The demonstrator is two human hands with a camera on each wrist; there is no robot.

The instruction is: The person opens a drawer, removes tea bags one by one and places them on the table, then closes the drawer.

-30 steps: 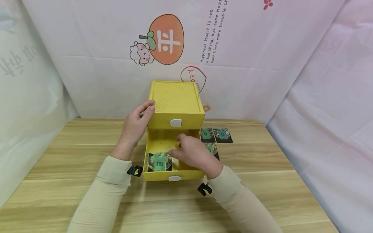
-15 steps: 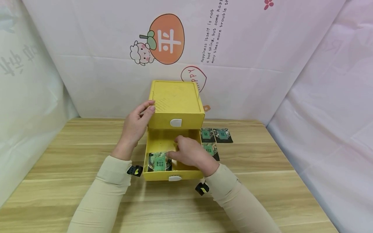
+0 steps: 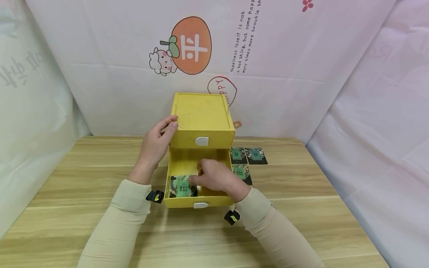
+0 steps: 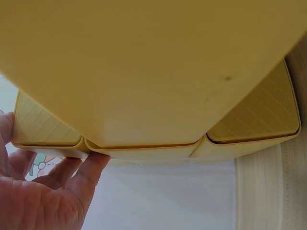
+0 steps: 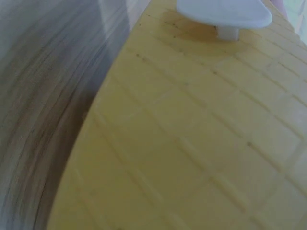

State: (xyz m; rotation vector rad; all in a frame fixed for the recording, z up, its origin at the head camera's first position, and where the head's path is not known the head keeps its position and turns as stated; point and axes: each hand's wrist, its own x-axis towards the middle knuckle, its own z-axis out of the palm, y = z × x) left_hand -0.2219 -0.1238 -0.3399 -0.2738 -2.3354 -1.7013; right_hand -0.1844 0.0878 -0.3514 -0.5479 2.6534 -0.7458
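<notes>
A small yellow drawer cabinet (image 3: pixel 204 111) stands toward the back of the table, one drawer (image 3: pixel 201 202) pulled out. My left hand (image 3: pixel 155 143) touches the cabinet's upper left side; in the left wrist view its fingers (image 4: pixel 88 175) lie along that side near the top. Inside the drawer is my right hand (image 3: pixel 218 175), thumb over the right edge of a flat square packet (image 3: pixel 183 187), other fingers bent and apart from the thumb. The packet is dark with a green label and lies front left. In the right wrist view the drawer's patterned front (image 5: pixel 192 134) hides that hand.
Right of the cabinet, three similar packets lie on the table, one of them a far-right packet (image 3: pixel 256 156). A white knob (image 3: pixel 201 205) sticks out from the drawer's front. Printed cloth (image 3: pixel 278 100) hangs behind and at both sides of the table (image 3: pixel 301 216).
My right hand has shifted slightly left and toward the drawer's front, its thumb coming over the packet's edge. The left hand and the cabinet stay in place.
</notes>
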